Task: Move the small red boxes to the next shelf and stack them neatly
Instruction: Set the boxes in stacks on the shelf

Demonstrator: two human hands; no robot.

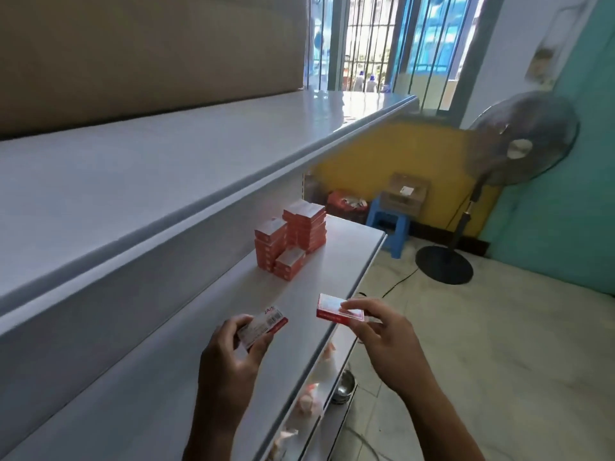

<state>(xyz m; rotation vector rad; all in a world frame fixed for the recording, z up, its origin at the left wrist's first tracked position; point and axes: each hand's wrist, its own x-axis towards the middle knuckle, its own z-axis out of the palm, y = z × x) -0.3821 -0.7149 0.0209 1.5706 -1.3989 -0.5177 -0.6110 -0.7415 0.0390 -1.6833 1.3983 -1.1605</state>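
Shelving in white metal fills the left of the view, seen from above by a head-worn camera. On the middle shelf (346,261), w/ its far end near a window, a cluster of small red boxes (293,239) is stacked in about three uneven columns, tallest at the back, shortest in front, presumably so each column can be built up box by box. Nearer the camera, two more boxes are held above that shelf's front edge, well apart from the cluster. The left hand (229,357) is curled round one red box (264,329), thumb on the near side, fingers underneath, barcode face turned up. The right hand (382,341) pinches a second red box (341,311) flat, thumb on top, fingers below, red face up; a level hold like this would suit laying it straight onto a column. Neither hand is open. The broad upper shelf (133,181) is seen bare in its visible part. Beyond, approx. at floor level, a pedestal fan (519,138), a blue stool (389,227) w/ cardboard cartons on it, and a yellow wall are seen.
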